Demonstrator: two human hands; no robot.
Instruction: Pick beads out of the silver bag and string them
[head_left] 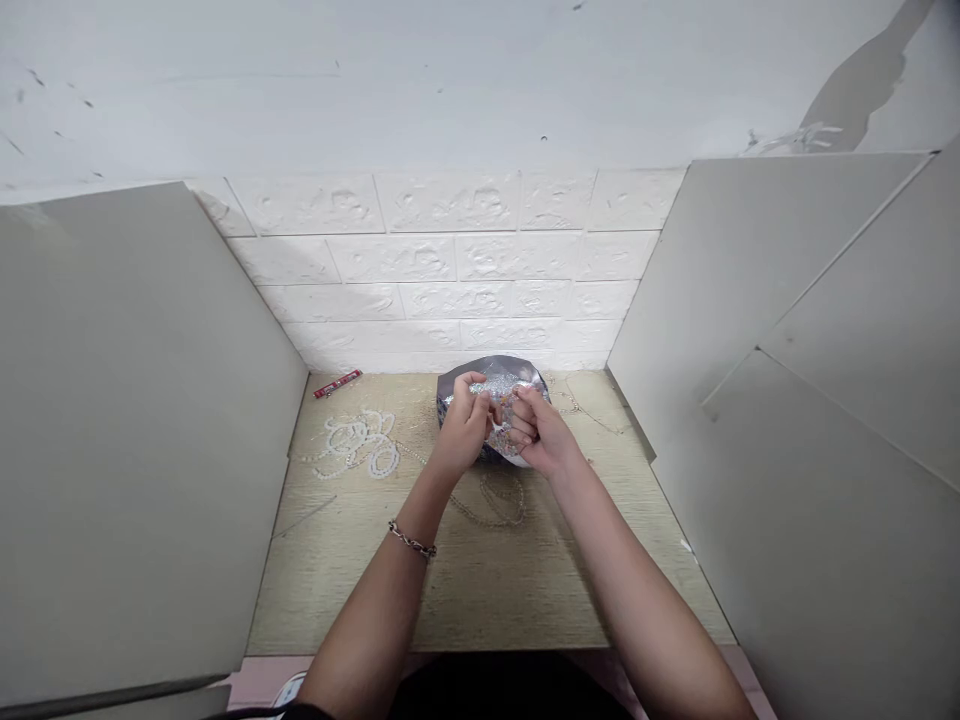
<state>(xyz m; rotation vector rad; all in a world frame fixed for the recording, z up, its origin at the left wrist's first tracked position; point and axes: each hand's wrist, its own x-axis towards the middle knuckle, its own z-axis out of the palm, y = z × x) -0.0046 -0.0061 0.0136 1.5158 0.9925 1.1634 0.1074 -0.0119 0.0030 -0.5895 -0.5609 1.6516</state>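
Both hands meet over a silver foil bag (491, 385) full of glittering beads. The left hand (466, 425) has its fingers curled together, pinching something small which I cannot identify; the right hand (536, 430) is also curled closed, fingertips almost touching the left ones. Left of the fingers lies a coiled pearl bead string (361, 445) on the wooden table (480, 590); a thinner bead chain (495, 510) lies just below the wrists. It looks like a threading step, needing fine, steady fingertips.

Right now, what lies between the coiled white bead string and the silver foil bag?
In the head view, a thin beaded strand crosses bare wood tabletop between the coiled white bead string and the silver foil bag; the left hand overlaps the bag's edge.
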